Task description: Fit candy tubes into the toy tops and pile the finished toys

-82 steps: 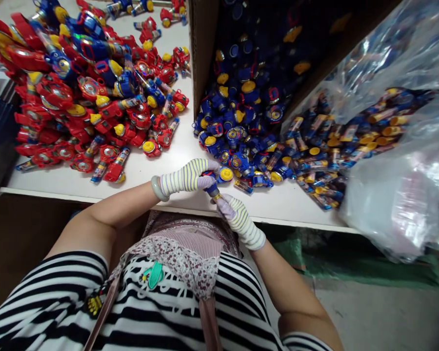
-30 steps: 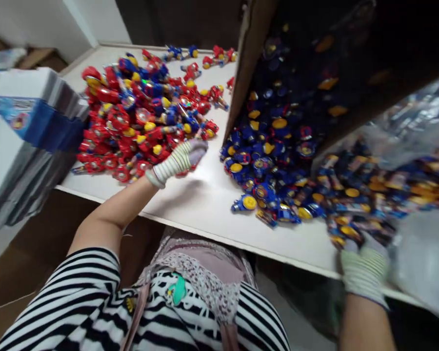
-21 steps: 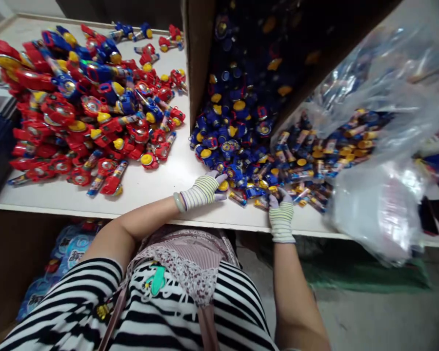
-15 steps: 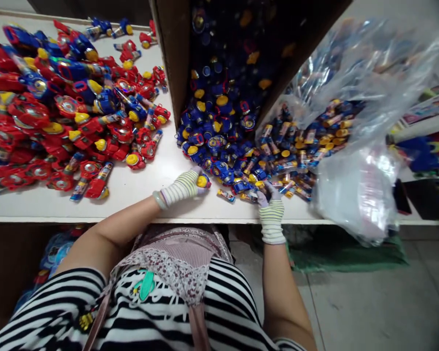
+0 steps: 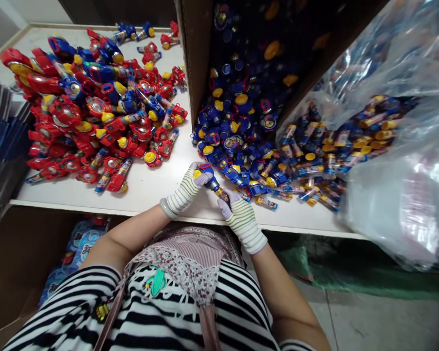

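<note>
My left hand (image 5: 185, 193), in a striped work glove, is closed around a blue toy (image 5: 211, 181) with a yellow knob and a red part. My right hand (image 5: 242, 218), gloved alike, pinches a small labelled tube (image 5: 222, 194) at the lower end of the toy. Toy and tube meet in one slanting line; whether they are locked together I cannot tell. Both hands are just above the table's front edge. Beyond them, a heap of blue toys (image 5: 237, 146) spills from a tipped carton (image 5: 194, 63). Loose tubes (image 5: 310, 170) lie to the right of it.
Red and blue toys with tubes attached form a large pile (image 5: 95, 117) on the left of the white table (image 5: 149, 190). A clear plastic bag (image 5: 380, 195) hangs over the front edge at right. Below left, an open box (image 5: 18, 263) holds blue packages (image 5: 82, 248).
My right hand has moved left from the loose tubes, bringing a tube to the blue toy. My left hand has lifted and turned the toy. The view has shifted left.
</note>
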Demonstrator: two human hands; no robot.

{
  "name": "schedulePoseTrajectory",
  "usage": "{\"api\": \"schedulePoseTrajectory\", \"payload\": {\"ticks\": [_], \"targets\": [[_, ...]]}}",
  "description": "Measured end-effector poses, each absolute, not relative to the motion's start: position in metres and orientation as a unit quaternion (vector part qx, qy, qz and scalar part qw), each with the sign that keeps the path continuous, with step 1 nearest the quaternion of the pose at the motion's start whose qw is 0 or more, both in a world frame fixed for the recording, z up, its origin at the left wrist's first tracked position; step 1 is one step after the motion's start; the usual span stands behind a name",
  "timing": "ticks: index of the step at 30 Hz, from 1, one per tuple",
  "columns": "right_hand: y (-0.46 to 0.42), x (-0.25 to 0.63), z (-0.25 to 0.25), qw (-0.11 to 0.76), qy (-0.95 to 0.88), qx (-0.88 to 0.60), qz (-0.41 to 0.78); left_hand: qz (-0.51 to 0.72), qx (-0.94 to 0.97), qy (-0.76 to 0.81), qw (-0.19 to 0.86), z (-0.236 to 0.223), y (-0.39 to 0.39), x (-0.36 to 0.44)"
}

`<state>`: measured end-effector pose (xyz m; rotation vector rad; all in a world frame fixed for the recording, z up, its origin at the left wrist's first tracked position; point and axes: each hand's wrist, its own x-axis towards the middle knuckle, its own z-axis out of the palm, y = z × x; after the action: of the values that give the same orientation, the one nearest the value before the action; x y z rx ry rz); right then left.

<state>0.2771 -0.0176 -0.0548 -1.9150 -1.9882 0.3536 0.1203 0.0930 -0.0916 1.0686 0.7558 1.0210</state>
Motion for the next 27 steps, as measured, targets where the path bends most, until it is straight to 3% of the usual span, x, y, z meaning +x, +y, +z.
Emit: {"api": "schedulePoseTrajectory", "payload": {"ticks": [5,9,13,16,18,22,24,27], "targets": [[-0.015,0.273,-0.055,0.138,-0.700,-0.695,0.093,0.509,0.515,0.349,0.595,-0.085,0.087,0.119],[-0.016,0.265,-0.052,0.169,-0.674,-0.700,0.165,0.463,0.577,0.336,0.584,-0.081,0.085,0.116],[-0.021,0.252,-0.058,0.314,-0.505,-0.665,0.452,0.462,0.589,0.314,0.584,-0.076,0.083,0.107],[-0.020,0.247,-0.061,0.358,-0.357,-0.552,0.663,0.463,0.610,0.276,0.581,-0.070,0.086,0.103],[-0.016,0.249,-0.057,0.368,-0.358,-0.571,0.641,0.459,0.636,0.285,0.552,-0.068,0.091,0.103],[-0.009,0.255,-0.046,0.356,-0.459,-0.703,0.410,0.476,0.616,0.355,0.518,-0.072,0.097,0.108],[-0.011,0.253,-0.047,0.359,-0.445,-0.673,0.469,0.472,0.600,0.351,0.543,-0.076,0.095,0.106],[-0.019,0.245,-0.058,0.341,-0.361,-0.547,0.674,0.447,0.586,0.315,0.598,-0.082,0.089,0.097]]}}
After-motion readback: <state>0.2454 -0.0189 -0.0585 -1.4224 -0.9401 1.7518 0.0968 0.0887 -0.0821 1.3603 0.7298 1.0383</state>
